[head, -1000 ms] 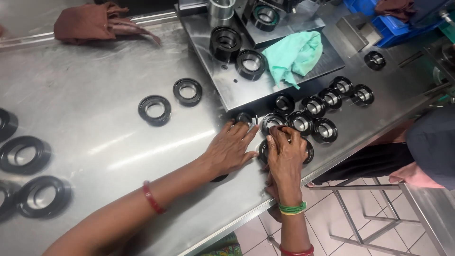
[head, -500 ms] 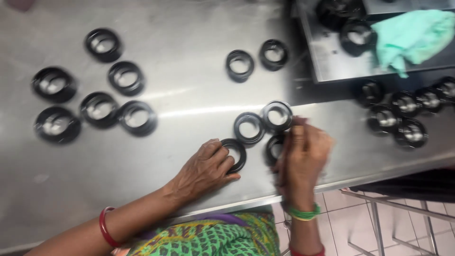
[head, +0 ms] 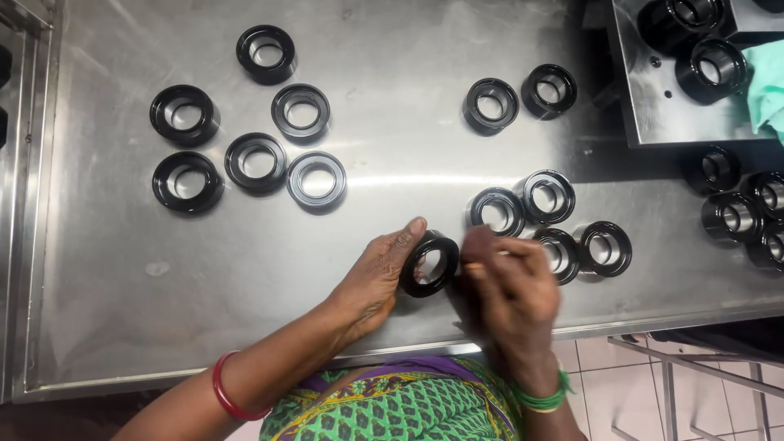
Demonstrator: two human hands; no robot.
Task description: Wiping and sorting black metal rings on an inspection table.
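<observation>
My left hand [head: 377, 276] holds a black ring-shaped part [head: 429, 263] tilted up off the steel table [head: 392, 163], thumb on its top edge. My right hand [head: 508, 287] is blurred, its fingers touching the ring's right side. Just beyond my right hand lie several more black rings [head: 549, 197] in a loose cluster.
A group of several black rings [head: 245, 139] lies at the left of the table, two more [head: 520, 96] at the upper middle. A steel plate [head: 653, 114] at the top right carries taller black rings and a green cloth [head: 768, 86]. More rings [head: 739, 204] sit at the right edge.
The view has shifted left along the table. My left hand has lifted one ring from the cluster and tilted it up, and my right hand has come to its side.
</observation>
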